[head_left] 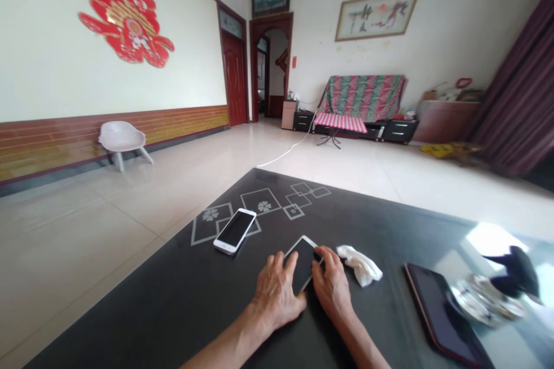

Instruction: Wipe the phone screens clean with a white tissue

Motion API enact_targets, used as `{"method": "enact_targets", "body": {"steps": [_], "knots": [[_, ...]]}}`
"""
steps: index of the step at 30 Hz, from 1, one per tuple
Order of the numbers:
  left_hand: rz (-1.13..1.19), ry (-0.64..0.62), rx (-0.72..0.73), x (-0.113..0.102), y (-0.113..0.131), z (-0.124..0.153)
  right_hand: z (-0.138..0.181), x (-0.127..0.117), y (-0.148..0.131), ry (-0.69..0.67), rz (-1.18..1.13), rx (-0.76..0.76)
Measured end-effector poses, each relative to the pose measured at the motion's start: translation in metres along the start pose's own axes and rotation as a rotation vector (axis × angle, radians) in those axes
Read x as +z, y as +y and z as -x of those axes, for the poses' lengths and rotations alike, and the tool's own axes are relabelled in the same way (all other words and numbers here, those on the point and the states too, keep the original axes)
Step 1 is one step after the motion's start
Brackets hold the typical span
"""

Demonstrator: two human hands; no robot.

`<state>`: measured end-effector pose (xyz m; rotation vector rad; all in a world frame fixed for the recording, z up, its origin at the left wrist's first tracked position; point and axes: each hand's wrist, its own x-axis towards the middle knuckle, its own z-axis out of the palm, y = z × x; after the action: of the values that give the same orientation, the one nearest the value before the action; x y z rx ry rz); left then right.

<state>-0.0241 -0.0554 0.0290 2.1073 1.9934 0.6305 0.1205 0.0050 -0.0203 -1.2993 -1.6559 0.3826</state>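
A white-edged smartphone [300, 255] with a dark screen lies between my two hands on the black tabletop [173, 294]. My left hand [279, 291] holds its left side, fingers bent over the screen and thumb near the bottom corner. On the opposite edge, the curled fingers of my right hand [331, 282] grip the phone. Part of the phone is hidden under the fingers. Farther left rests a second white smartphone [236, 230], screen up and dark. Just right of my right hand sits a crumpled white tissue [360, 265].
At the table's right lie a dark tablet-like device [444, 314] with a reddish edge, a clear glass dish [487, 300] and a blurred black object [515, 271]. Beyond the table stand a pale chair [122, 137] and a small striped table [340, 122].
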Motion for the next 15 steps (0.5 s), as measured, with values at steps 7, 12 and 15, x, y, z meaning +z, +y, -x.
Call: {"method": "enact_targets", "body": {"steps": [7, 12, 15], "knots": [[-0.051, -0.113, -0.024, 0.007, 0.017, 0.014, 0.013, -0.017, 0.011, -0.019, 0.208, -0.188], [-0.113, -0.122, -0.035, 0.007, 0.026, 0.017, 0.014, -0.012, 0.013, 0.003, 0.226, -0.208], [-0.146, -0.122, -0.033, 0.01, 0.034, 0.02, 0.019, -0.016, 0.01, 0.016, 0.227, -0.222]]}}
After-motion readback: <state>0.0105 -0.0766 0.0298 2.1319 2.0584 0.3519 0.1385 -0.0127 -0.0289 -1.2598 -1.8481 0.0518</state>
